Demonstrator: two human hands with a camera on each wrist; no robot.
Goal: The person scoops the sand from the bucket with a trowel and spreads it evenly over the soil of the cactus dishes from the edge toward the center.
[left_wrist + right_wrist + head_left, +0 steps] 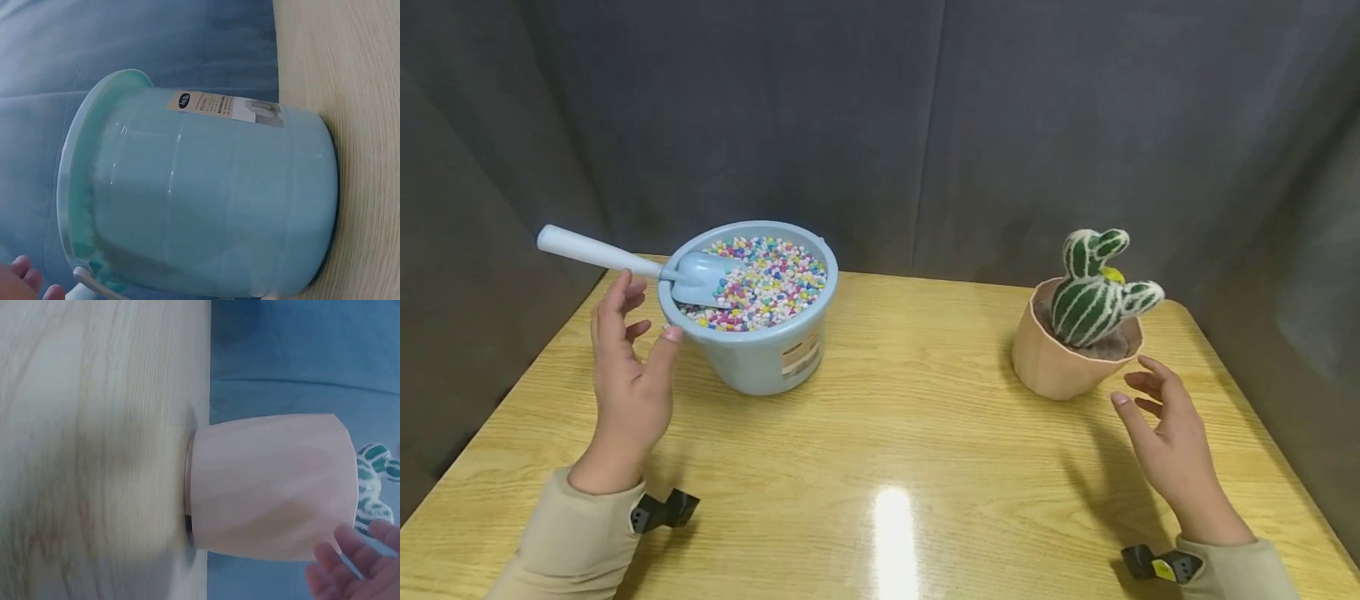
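A light blue bucket (760,358) full of small multicoloured pellets (775,283) stands at the left of the table. A blue scoop (598,252) lies in it, blade on the pellets, its handle sticking out over the left rim. My left hand (632,375) is raised beside the bucket, fingers loosely bent below the scoop handle, holding nothing. At the right stands a peach pot (1060,362) with a green and white knitted-looking cactus (1090,308). Close to the pot's right front side, my right hand (1172,442) hovers with relaxed fingers and holds nothing.
Both things stand on a wood-grain table (917,400), towards its back edge. Dark grey curtains (865,125) hang behind and at both sides. A label (225,107) is stuck on the bucket's side. Each wrist wears a small black camera.
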